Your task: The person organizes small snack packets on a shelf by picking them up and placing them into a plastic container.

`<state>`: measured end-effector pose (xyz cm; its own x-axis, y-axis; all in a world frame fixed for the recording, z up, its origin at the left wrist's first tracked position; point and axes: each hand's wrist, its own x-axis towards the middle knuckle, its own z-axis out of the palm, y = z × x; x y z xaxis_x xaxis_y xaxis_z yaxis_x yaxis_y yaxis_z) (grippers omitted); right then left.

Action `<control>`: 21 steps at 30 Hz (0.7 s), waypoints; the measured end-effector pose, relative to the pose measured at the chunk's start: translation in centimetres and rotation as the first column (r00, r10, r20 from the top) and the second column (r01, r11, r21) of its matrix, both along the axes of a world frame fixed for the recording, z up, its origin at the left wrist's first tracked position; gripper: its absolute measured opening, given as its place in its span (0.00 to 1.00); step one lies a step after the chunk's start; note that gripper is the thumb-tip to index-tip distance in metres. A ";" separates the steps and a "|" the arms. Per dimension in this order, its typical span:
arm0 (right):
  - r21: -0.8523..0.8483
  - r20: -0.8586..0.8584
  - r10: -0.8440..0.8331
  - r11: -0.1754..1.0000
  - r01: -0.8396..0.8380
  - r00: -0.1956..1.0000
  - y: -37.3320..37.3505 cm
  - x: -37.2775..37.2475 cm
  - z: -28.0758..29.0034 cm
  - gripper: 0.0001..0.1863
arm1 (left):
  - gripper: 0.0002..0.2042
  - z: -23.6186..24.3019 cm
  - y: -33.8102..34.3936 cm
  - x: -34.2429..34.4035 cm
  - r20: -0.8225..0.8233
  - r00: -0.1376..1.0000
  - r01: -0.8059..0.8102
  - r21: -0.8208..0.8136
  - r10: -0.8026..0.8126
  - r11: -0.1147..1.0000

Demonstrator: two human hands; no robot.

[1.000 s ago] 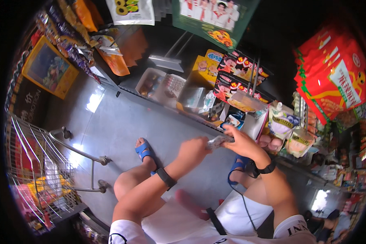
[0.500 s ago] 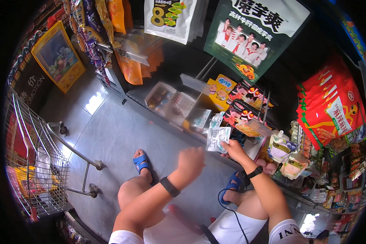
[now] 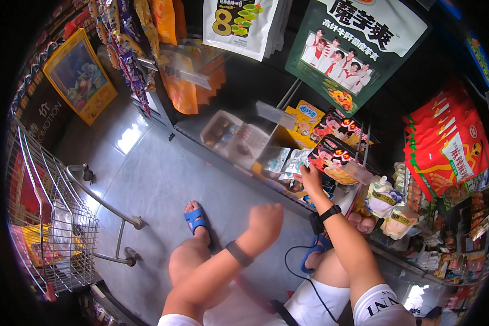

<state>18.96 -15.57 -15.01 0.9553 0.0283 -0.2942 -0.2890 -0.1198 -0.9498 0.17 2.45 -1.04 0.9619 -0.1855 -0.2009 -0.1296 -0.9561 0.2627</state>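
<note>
Low at the shelf front, my right hand (image 3: 311, 183) has its fingers closed at the lower edge of a small white and teal packet (image 3: 296, 161). That packet lies among similar packets, with another white and teal packet (image 3: 277, 158) just left of it. Next to my fingers stands a black box with red pictures (image 3: 331, 157). My left hand (image 3: 265, 222) hangs over the floor as a loose fist, slightly blurred, and nothing shows in it. Each wrist wears a dark band.
An open box of small wrapped items (image 3: 223, 136) stands left of the packets. A yellow box (image 3: 301, 125) sits behind. Large hanging bags, one green (image 3: 348, 65) and several red (image 3: 451, 146), overhang the shelf. A wire cart (image 3: 51, 228) stands at left.
My right hand has moved away from me and upward in the picture, carrying the white packet in among the other packets. My left fist has shifted slightly right and nearer me.
</note>
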 end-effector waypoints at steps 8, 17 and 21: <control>-0.110 0.050 0.050 0.993 -0.044 0.998 0.8 -0.4 0.0 0.21 | 0.07 -0.5 1.2 -1.0 0.027 1.000 -0.011 0.018 0.011 1.000; -0.318 0.278 0.228 0.939 -0.134 0.933 -5.6 -0.7 0.0 0.07 | 0.18 -1.3 0.2 0.3 -0.049 0.996 0.067 -0.015 -0.068 0.998; -0.563 0.233 0.416 0.795 -0.227 0.879 -7.5 -2.1 1.2 0.09 | 0.19 -0.4 1.2 -0.1 0.094 0.993 0.081 -0.037 -0.077 0.996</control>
